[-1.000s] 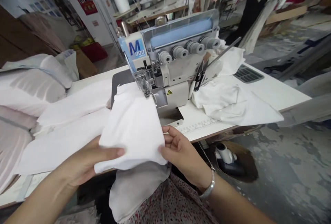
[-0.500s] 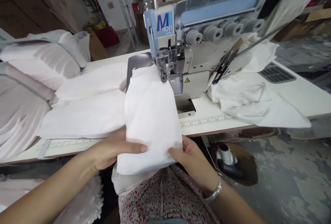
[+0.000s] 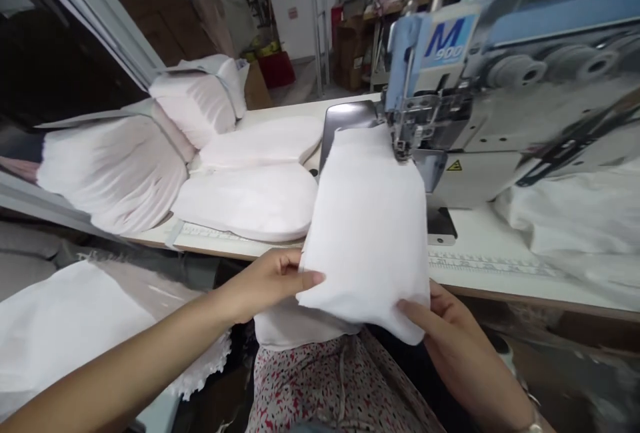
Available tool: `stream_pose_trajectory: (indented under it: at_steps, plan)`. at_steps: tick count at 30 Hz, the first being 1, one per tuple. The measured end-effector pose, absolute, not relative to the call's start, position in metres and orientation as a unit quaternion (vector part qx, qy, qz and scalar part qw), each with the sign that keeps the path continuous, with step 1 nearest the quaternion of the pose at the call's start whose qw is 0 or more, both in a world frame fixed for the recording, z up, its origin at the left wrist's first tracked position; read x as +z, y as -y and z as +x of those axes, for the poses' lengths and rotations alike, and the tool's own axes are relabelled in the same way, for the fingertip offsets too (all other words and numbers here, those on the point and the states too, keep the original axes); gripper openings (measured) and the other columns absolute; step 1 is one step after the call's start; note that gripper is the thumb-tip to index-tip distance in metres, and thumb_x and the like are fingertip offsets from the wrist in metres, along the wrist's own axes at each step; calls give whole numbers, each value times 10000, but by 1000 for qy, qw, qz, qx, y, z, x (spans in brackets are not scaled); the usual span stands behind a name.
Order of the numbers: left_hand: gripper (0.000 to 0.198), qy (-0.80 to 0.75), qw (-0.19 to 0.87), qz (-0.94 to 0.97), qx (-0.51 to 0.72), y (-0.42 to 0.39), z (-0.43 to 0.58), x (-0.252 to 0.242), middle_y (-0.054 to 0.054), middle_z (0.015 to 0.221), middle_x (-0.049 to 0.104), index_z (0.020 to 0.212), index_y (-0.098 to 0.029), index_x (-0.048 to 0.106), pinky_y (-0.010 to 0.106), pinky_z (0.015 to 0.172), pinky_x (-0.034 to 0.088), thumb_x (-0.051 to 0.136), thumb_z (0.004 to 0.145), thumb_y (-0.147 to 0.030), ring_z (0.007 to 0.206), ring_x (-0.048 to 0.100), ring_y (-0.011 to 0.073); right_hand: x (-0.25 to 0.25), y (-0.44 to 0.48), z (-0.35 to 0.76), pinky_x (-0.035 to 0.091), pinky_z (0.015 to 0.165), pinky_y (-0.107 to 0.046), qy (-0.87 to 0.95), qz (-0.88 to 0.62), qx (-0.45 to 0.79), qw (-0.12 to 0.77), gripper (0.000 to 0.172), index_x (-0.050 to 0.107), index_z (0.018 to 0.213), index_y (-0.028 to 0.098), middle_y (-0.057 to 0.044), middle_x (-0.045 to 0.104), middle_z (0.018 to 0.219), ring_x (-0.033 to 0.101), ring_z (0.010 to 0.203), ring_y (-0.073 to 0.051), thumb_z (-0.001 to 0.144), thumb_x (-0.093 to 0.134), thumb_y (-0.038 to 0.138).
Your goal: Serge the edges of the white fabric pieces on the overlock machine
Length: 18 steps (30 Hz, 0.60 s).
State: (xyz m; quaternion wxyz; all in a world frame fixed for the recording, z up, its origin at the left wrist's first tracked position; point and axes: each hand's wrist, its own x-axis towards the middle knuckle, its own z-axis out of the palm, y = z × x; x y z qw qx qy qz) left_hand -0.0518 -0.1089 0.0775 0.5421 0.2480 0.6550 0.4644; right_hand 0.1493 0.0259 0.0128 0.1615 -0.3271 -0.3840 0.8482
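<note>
A folded white fabric piece [image 3: 370, 219] runs from my lap up to the presser foot [image 3: 403, 139] of a grey and blue overlock sewing machine [image 3: 500, 106]. My left hand [image 3: 270, 279] pinches the fabric's near left edge, thumb on top. On the near right corner my right hand [image 3: 445, 323] grips the cloth, fingers curled under it. The fabric's far end lies under the foot.
Two stacks of white cut pieces [image 3: 250, 199] lie on the white table [image 3: 490, 273] left of the machine. Bundles of pale pink fabric [image 3: 115, 166] sit further left. More white cloth [image 3: 575, 219] is heaped at the right. A white pile [image 3: 55, 326] sits below at my left.
The view has swung left and closer to the machine. Both hands keep their hold on the white piece, which now lies straighter toward the presser foot.
</note>
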Motion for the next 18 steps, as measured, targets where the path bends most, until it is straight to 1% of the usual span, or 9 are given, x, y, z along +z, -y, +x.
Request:
stream_pose_trajectory:
  at_steps: [3,5,7,10,12,15,18]
  plan:
    - [275,-658,495,260,504,114,-45,73,62,971,711,1045,-145,662,344,807,454,651,787,-242,888,618,210,17,-22,151,522,848,-303,379,-329,855,130,394,645,1142,256,-34,733,1088,669,926,-180,769,755,323]
    - [324,-634,493,266,533,110,-42,72,38,957,709,1076,-162,653,311,780,441,607,756,-160,845,610,182,21,-18,151,532,860,-355,372,-333,860,110,418,634,1162,239,-60,720,1125,672,950,-215,773,751,336]
    - [406,-606,505,255,559,103,-42,73,21,945,707,1105,-177,644,292,772,429,583,708,-114,827,606,170,25,-14,150,537,870,-391,366,-327,864,114,465,620,1190,227,-80,715,1140,669,981,-247,760,761,332]
    - [501,-592,526,218,570,92,-44,78,29,968,701,1168,-184,609,297,777,424,636,670,-129,879,604,193,31,-13,147,524,921,-407,369,-307,865,148,585,549,1295,235,-85,688,1199,645,1060,-264,755,768,285]
    - [512,-600,536,209,556,88,-46,81,45,971,700,1165,-167,604,310,774,428,668,658,-143,899,604,214,34,-13,146,533,912,-429,364,-301,868,149,635,511,1335,241,-93,678,1215,653,1048,-274,755,767,268]
    - [488,-603,549,232,530,89,-47,82,43,968,708,1142,-157,616,314,776,432,634,657,-105,901,613,217,34,-13,145,554,869,-463,342,-307,879,130,624,519,1325,228,-106,696,1174,681,975,-284,753,766,264]
    - [509,-595,573,237,512,98,-47,77,47,1067,699,1203,-175,583,325,807,455,622,700,-104,942,626,223,32,-9,144,516,947,-442,331,-292,885,149,564,576,1263,205,-94,707,1150,669,1007,-269,735,771,238]
